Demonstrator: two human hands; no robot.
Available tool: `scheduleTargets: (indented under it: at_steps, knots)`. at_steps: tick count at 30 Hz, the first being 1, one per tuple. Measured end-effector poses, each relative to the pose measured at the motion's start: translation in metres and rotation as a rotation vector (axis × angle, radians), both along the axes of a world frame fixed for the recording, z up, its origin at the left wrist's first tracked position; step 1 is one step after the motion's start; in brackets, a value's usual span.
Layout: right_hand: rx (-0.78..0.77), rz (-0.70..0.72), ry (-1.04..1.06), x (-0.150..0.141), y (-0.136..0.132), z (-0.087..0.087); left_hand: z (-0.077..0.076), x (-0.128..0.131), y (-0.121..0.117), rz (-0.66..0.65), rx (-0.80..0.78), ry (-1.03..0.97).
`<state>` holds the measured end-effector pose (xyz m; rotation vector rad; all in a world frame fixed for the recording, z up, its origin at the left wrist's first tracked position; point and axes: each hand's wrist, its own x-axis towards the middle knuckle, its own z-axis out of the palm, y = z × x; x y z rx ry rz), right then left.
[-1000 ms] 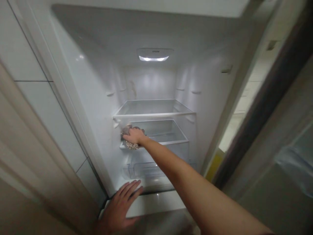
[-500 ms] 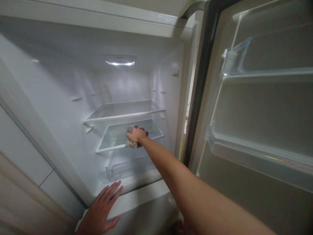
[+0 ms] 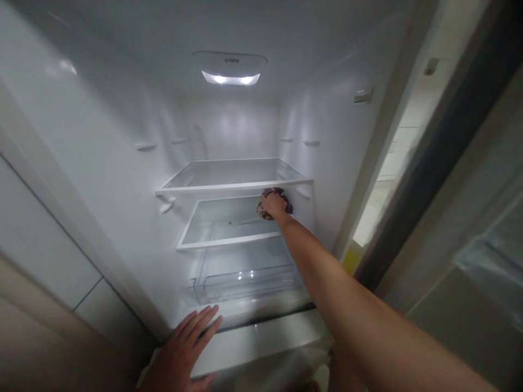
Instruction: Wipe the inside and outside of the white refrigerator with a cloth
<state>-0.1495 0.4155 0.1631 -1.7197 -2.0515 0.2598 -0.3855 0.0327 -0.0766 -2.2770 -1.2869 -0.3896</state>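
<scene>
My right hand (image 3: pixel 274 204) reaches deep into an open refrigerator, closed on a bunched brown patterned cloth (image 3: pixel 265 212). The cloth is at the right side of the lower glass shelf (image 3: pixel 220 218), under the upper glass shelf (image 3: pixel 232 173). Its underside is hidden by my fingers. My left hand (image 3: pixel 183 348) has its fingers stretched out and lies by the white front ledge (image 3: pixel 261 337) at the bottom of the compartment, holding nothing.
A clear drawer (image 3: pixel 249 286) sits below the shelves. The lamp (image 3: pixel 231 79) glows on the ceiling. The open door's dark gasket (image 3: pixel 441 152) borders the right, with a blurred door bin (image 3: pixel 490 267). White tiles (image 3: pixel 44 234) line the left.
My right hand has moved the cloth deeper and to the right along the lower shelf. The view has come closer to the refrigerator. My left hand stays by the ledge, fingers still outstretched.
</scene>
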Motion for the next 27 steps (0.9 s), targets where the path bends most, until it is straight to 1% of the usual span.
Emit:
scheduleTargets:
  at_steps: [2, 3, 6, 9, 12, 14, 16, 19, 22, 27]
  knots:
    - [0.019, -0.090, 0.021, -0.012, 0.011, -0.001, 0.002, 0.000, -0.001, 0.011, -0.008, -0.003]
    - [0.032, -0.110, 0.029, -0.018, 0.017, -0.001, 0.004, 0.001, -0.001, 0.015, -0.006, 0.002]
    - [0.079, -0.074, 0.038, -0.035, 0.032, -0.002, 0.013, 0.003, 0.001, 0.009, 0.022, 0.032]
    - [0.161, 0.035, 0.037, -0.054, 0.045, -0.004, 0.015, 0.003, 0.006, -0.020, 0.078, 0.073]
    - [0.321, 0.230, -0.015, -0.081, 0.053, -0.007, 0.009, 0.000, 0.010, -0.025, 0.112, 0.091]
    - [0.431, 0.359, -0.071, -0.101, 0.056, -0.010, 0.004, -0.002, 0.011, -0.013, 0.101, 0.091]
    - [0.497, 0.444, -0.115, -0.121, 0.058, -0.012, 0.002, -0.003, 0.010, -0.008, 0.084, 0.090]
    - [0.502, 0.526, -0.130, -0.148, 0.057, -0.013, 0.000, -0.004, 0.009, 0.000, 0.072, 0.096]
    - [0.457, 0.603, -0.131, -0.170, 0.051, -0.011, -0.001, -0.003, 0.009, 0.009, 0.082, 0.104]
    - [0.343, 0.684, -0.163, -0.198, 0.026, -0.004, -0.002, -0.003, 0.008, 0.014, 0.080, 0.125]
